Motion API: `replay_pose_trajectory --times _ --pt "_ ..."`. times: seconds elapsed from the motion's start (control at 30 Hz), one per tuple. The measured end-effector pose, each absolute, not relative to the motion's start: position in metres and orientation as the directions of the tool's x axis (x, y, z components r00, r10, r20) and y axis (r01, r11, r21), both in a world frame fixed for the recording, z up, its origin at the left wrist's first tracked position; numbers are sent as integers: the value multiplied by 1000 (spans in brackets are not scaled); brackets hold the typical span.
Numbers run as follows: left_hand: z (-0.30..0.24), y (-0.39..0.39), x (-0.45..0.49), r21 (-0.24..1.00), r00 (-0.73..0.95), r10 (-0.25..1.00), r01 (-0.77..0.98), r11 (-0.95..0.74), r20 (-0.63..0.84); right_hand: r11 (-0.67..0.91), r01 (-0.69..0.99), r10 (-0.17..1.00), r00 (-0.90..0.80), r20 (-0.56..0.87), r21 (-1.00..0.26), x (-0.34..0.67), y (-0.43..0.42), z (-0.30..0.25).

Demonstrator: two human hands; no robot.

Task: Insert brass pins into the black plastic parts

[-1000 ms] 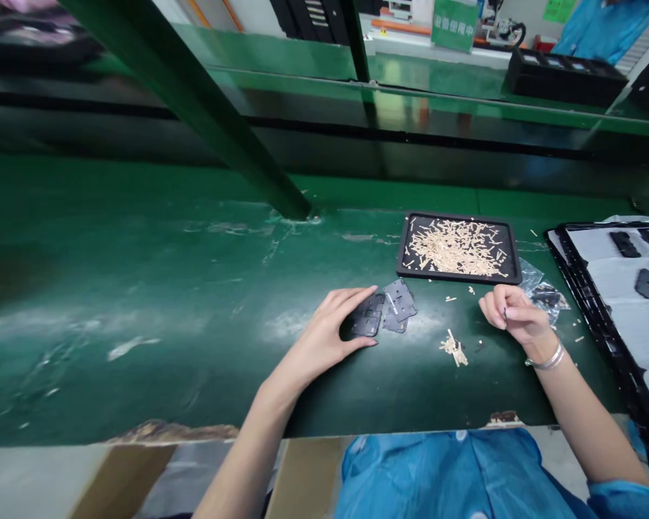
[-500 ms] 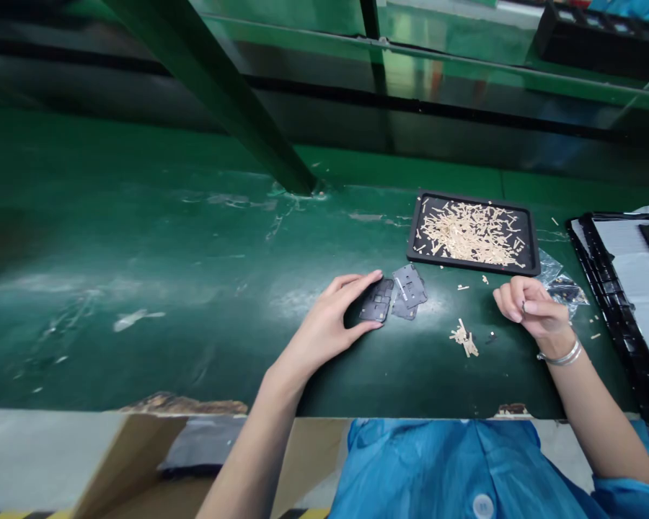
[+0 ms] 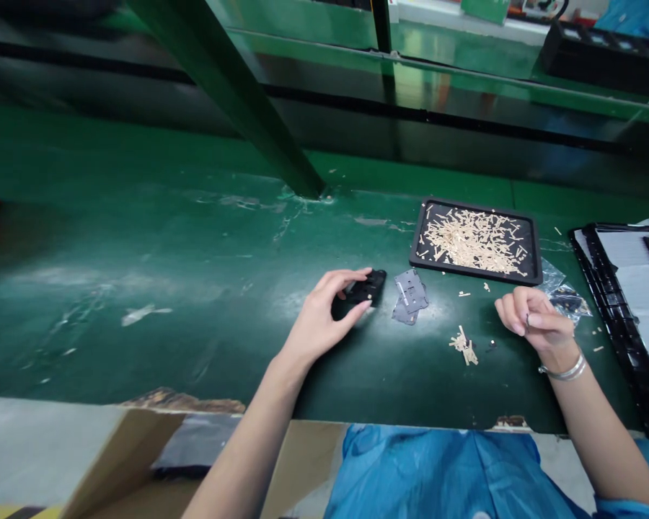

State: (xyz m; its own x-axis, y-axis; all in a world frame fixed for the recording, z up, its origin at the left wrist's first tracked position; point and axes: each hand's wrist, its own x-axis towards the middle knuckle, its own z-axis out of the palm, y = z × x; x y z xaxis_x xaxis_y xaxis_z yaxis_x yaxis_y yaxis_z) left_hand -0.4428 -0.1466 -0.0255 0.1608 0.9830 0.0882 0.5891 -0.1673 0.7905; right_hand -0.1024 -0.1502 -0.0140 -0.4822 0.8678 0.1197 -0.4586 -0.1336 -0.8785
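Observation:
My left hand (image 3: 324,317) is closed around a small dark flat part (image 3: 363,290), which it holds tilted just above the green belt. Two more grey flat parts (image 3: 409,295) lie on the belt just to its right. My right hand (image 3: 533,321) rests on the belt with its fingers curled and pinches a tiny thin thing that I cannot make out. A small heap of pale slivers (image 3: 465,346) lies between the two hands.
A black tray (image 3: 531,249) of pale slivers sits behind my right hand, with a clear plastic bag (image 3: 565,295) beside it. A black tray with white sheets and dark parts (image 3: 635,288) is at the right edge. A green post (image 3: 238,94) slants down onto the belt.
My left hand has lifted one dark part off the little pile and drawn it to the left. The right hand has stayed in place.

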Motion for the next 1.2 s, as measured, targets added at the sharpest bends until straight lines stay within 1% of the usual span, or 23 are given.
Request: replay_pose_trajectory --times 0.07,0.17,0.2,0.27,0.3,0.4,0.5,0.57,0.63,0.67,0.77,0.87,0.97,1.07,1.2 --pt "-28 -138 -444 841 76 994 531 -106 78 -142 -466 863 -491 122 -874 -104 -150 -12" --pt "-34 -120 -444 929 -118 992 371 12 34 -158 -485 855 -503 127 -860 -106 -151 -10" --pt "-36 -115 -442 944 -174 984 329 26 34 -161 -488 854 -504 127 -858 -106 -151 -9" --pt "-37 -106 -435 965 -229 973 260 26 35 -164 -487 857 -501 120 -858 -108 -151 -9" --pt "-36 -104 -429 975 -229 973 223 21 32 -167 -479 861 -497 110 -862 -108 -152 -9" --pt "-26 -108 -400 997 -179 984 74 19 -5 -184 -435 885 -464 44 -881 -113 -153 -10" --pt "-10 -122 -365 994 -55 994 -68 86 -90 -203 -407 910 -415 -18 -891 -120 -156 -13" --pt "0 -132 -345 932 107 968 -263 250 -229 -215 -398 920 -389 -48 -892 -126 -158 -13" --pt "5 -139 -331 859 206 935 -376 347 -288 -234 -371 928 -362 -92 -899 -131 -160 -13" --pt "5 -141 -327 838 236 928 -406 365 -290 -239 -343 931 -346 -114 -908 -133 -161 -12" --pt "2 -144 -322 836 293 926 -424 348 -237 -198 -200 949 -285 -137 -959 -139 -166 -6" --pt "-4 -145 -322 855 302 935 -419 307 -187 -83 -73 975 -211 -66 -994 -145 -172 1" --pt "-7 -147 -321 855 231 956 -443 270 -182 -22 36 994 -110 -26 -999 -152 -177 8" --pt "-10 -149 -319 851 151 973 -474 228 -176 -32 153 999 -28 -37 -988 -156 -181 11" --pt "-11 -149 -317 862 103 981 -468 196 -167 -31 223 999 -28 -38 -974 -157 -184 13"
